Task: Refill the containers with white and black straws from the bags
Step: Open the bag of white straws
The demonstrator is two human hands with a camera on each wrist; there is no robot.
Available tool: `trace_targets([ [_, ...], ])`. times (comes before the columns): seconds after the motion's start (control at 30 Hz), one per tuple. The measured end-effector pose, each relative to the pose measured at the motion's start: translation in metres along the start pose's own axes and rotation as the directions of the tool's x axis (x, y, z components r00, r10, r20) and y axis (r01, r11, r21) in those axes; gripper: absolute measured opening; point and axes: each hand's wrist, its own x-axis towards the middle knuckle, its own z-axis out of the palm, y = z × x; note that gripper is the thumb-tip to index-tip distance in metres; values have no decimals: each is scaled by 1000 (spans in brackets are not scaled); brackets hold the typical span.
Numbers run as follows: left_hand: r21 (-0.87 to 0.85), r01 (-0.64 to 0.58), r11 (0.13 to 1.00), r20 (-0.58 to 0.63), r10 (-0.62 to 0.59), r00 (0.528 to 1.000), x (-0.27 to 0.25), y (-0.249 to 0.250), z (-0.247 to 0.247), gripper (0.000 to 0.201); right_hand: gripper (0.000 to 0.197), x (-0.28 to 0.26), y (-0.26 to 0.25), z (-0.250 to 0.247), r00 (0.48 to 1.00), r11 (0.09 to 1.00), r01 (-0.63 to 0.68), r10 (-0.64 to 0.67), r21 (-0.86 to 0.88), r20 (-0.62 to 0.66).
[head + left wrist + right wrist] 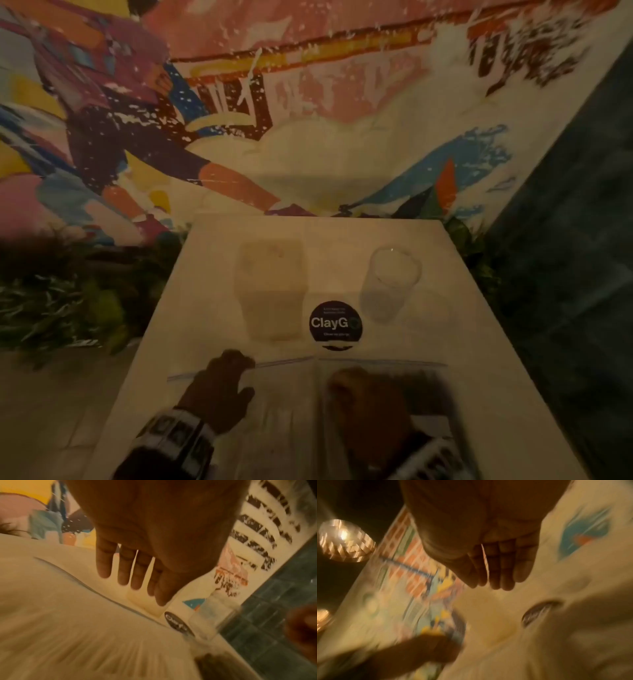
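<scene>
Two zip bags lie side by side at the near end of the pale table (479,342). The left bag (270,421) holds white straws; the right bag (431,383) looks dark inside. My left hand (219,387) hovers over the left bag (68,615) near its zip edge, fingers (135,578) straight and holding nothing. My right hand (370,401) is blurred over the right bag, fingers (496,577) straight and together, empty. Beyond the bags stand a frosted beige container (270,287) and a clear glass (390,281), both upright.
A round black ClayGo sticker (335,323) sits on the table between the containers and the bags. A painted mural wall (308,120) rises behind the table, with green plants (68,301) on the left and dark green tiles (575,274) on the right.
</scene>
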Motion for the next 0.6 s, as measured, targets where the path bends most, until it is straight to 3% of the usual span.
trace_targets([
  [0.1, 131, 70, 989, 39, -75, 996, 18, -3, 2, 62, 34, 10, -23, 32, 959, 1000, 0, 7, -25, 284],
  [0.2, 215, 75, 974, 119, -103, 988, 24, -7, 1, 62, 14, 5, -33, 44, 934, 994, -72, 37, 87, 354],
  [0.27, 285, 28, 958, 171, -80, 982, 21, -7, -3, 52, 25, 2, -30, 47, 939, 980, -129, 71, 153, 335],
  [0.4, 309, 7, 951, 160, -60, 985, 4, 3, -18, 45, 19, -1, -29, 56, 947, 948, -175, 89, 264, 310],
  [0.5, 220, 73, 973, 74, -91, 993, -14, 16, -39, 39, 15, -3, -36, 49, 963, 916, -147, 46, 373, 267],
  [0.6, 117, 89, 989, -111, -76, 991, -47, 38, -67, 10, 5, -5, -47, 33, 985, 888, -66, -16, 455, 174],
])
